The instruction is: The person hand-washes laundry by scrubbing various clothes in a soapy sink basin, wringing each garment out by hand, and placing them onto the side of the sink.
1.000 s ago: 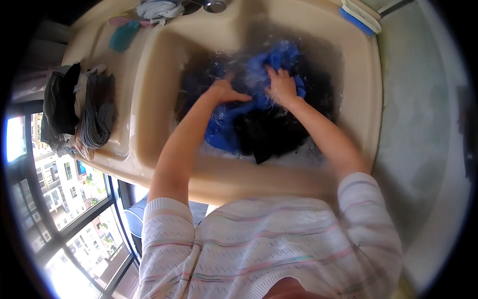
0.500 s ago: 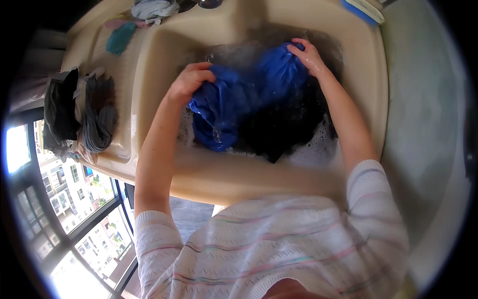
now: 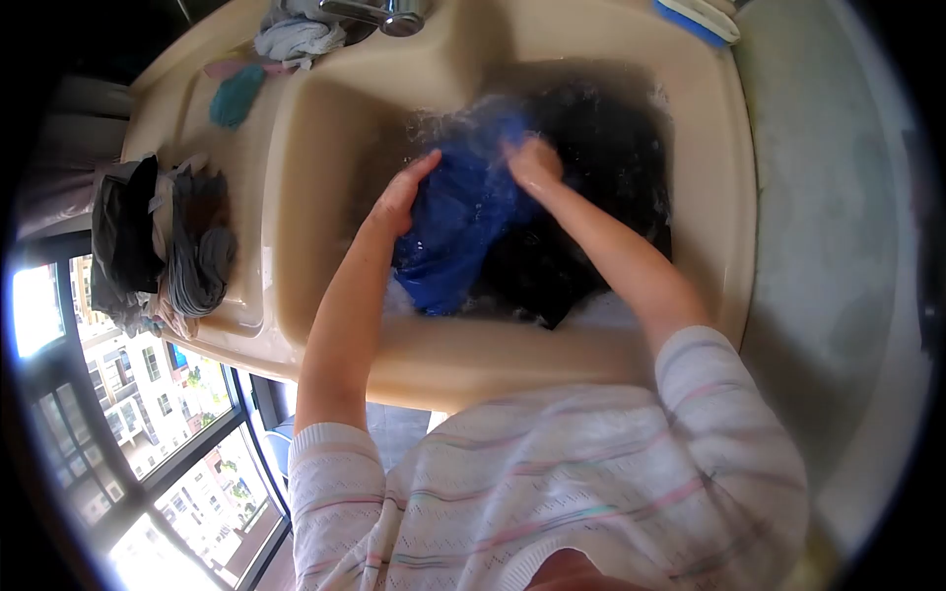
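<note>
A wet blue cloth (image 3: 448,222) is bunched in the water of a beige sink (image 3: 296,212). At its left edge is my left hand (image 3: 402,192), fingers pressed together around the fabric. My right hand (image 3: 533,164) is closed on the cloth's upper right part, its fingers partly blurred. Beside and below the blue cloth, dark fabric (image 3: 537,271) lies soaked in the cloudy water, with some suds near the front wall.
Folded dark and grey clothes (image 3: 197,246) lie on the left ledge. Behind them are a teal cloth (image 3: 236,97) and a grey cloth (image 3: 299,34). A metal faucet (image 3: 399,18) stands at the back, and a blue-and-white brush (image 3: 698,20) at the back right.
The blue cloth, spread between my raised hands half a second ago, is now gathered lower in the water. My right hand has moved left and down, and my left hand slightly right.
</note>
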Demonstrator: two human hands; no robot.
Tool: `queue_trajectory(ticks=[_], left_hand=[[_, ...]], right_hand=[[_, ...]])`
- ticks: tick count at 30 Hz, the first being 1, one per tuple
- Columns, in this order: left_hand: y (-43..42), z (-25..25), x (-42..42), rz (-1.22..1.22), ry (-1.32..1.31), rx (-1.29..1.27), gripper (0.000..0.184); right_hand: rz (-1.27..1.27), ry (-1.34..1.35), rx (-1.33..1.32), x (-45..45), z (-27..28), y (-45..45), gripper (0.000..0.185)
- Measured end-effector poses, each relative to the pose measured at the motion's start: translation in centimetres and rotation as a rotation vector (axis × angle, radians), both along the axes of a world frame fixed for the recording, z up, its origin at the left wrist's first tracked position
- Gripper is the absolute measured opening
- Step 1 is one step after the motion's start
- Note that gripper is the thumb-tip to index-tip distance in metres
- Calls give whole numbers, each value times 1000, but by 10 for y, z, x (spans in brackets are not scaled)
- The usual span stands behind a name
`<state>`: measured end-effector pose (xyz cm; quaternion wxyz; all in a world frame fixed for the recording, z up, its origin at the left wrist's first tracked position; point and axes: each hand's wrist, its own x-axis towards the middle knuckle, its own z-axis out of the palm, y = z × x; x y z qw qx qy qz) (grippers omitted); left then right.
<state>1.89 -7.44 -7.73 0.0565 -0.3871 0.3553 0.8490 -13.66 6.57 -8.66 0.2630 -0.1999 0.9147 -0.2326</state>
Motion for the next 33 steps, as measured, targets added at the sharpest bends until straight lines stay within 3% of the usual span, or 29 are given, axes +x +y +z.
queue_trajectory(ticks=[3,4,5,7,9,11,13,14,17,18,21,22,25,26,29,31,33], left_hand=[[30,41,-22,157,-77,94,48],[21,-5,-19,85,94,255,48],[22,-4,-22,116,87,220,46],[27,2,-25,182,63,146,42],[31,14,-25,248,43,65,39],[33,22,-29,310,32,-4,36],[18,35,-34,180,-1,-21,37],[12,53,-35,138,8,-21,38],[-8,85,-23,61,147,54,41],[-21,69,-19,23,127,-134,53],[-16,40,-15,-162,-60,-850,84],[-9,38,-15,-232,-145,-1112,94],[6,51,-20,-758,-354,-1282,116],[13,35,-15,-777,-357,-1491,109],[24,36,-22,-955,-473,-1449,103],[16,10,-21,-931,-438,-1470,92],[14,2,-21,-874,-416,-1476,88]], right_hand=[[225,17,-362,56,45,-8,42],[339,134,-603,73,62,-6,35],[415,192,-708,88,63,-10,32],[601,310,-686,92,67,-18,31],[479,382,-730,62,45,-46,35],[322,296,-495,12,37,-65,42],[417,134,-262,-49,5,-62,58],[371,-84,-210,-76,8,-50,64],[227,-27,-512,-131,5,1,61],[244,123,-273,-137,20,20,60],[338,432,30,-108,-17,58,59],[347,326,94,-101,-20,67,59],[421,99,263,-84,-18,82,48],[443,68,275,-80,-26,88,45],[411,-39,388,-60,-29,98,36],[422,-47,437,-47,-26,107,36],[276,-51,423,-37,-42,115,38]])
